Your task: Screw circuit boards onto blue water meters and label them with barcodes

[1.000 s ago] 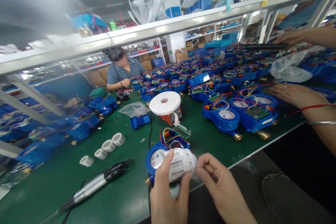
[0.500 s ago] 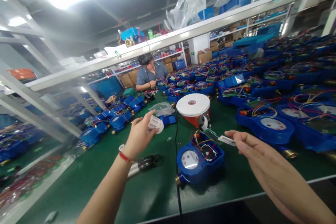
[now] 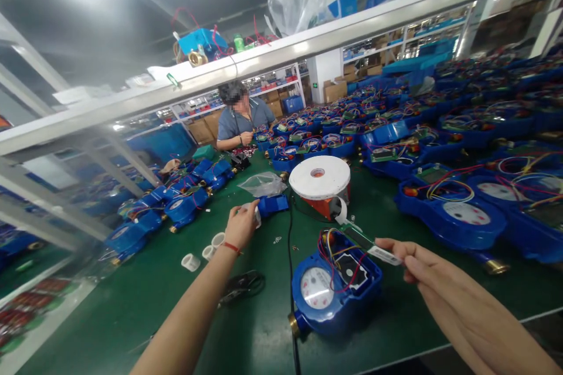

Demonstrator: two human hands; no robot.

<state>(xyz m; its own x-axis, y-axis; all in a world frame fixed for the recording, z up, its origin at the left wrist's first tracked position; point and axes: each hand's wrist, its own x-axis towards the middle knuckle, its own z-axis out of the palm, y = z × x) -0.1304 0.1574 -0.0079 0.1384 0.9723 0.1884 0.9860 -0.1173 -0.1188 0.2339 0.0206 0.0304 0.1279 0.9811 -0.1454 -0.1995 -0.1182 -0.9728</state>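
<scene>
Head view: green bench runs from the near edge to a far co-worker. Open mat lies near left, around the dark handheld tool; the right and far parts are packed with blue meter bodies. Bench edge crosses near right, just below the right hand.

Change from the frame half a second back: left hand has gone from raised in the air, holding the label roll up, to low over the mat, farther out and near the small white rolls. Right hand sits a little lower, strip still pinched.

Left hand: fingers curled around a white label roll, only partly seen past the knuckles, just beside a small blue part. Red band on that wrist.

Right hand: thumb and forefinger closed on a narrow white label strip, held flat over the right edge of the open blue meter.

Meter: lid off, white dial at near left, dark recess with red, yellow and blue wires at far right, brass fitting at the near end. White tape dispenser stands just beyond it.
</scene>
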